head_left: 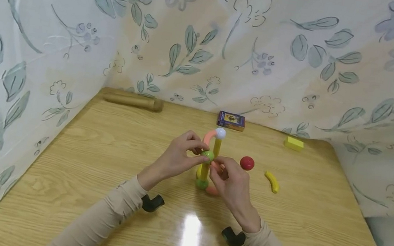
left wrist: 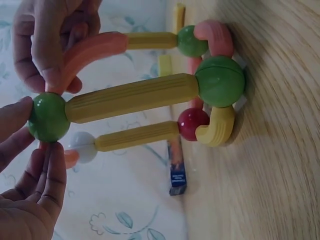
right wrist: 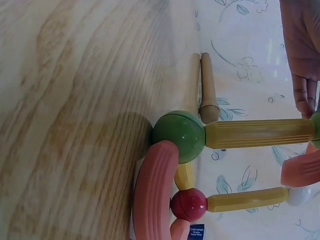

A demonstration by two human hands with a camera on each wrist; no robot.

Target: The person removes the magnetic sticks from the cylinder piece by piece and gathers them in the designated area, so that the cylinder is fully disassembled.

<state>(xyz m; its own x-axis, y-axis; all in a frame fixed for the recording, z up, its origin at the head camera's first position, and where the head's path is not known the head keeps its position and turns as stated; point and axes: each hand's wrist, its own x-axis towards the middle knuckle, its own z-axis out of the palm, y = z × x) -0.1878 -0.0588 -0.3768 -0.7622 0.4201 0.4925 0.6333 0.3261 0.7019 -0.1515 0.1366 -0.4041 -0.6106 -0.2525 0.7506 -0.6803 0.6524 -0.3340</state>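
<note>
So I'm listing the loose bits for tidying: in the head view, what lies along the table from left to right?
Wooden rolling pin → blue card box → red ball → yellow curved piece → yellow block.

Curtained play corner; floral drapes (head_left: 208, 37); wooden table (head_left: 103, 156)

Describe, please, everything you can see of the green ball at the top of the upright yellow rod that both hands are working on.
The green ball is glossy, smooth and looks like plastic, with a faint seam round it. It caps the top end of a ribbed yellow rod whose lower end meets a larger-looking green ball on the wooden table. The left hand pinches it with its fingertips, and the right hand holds a pink curved piece close beside it.
</note>
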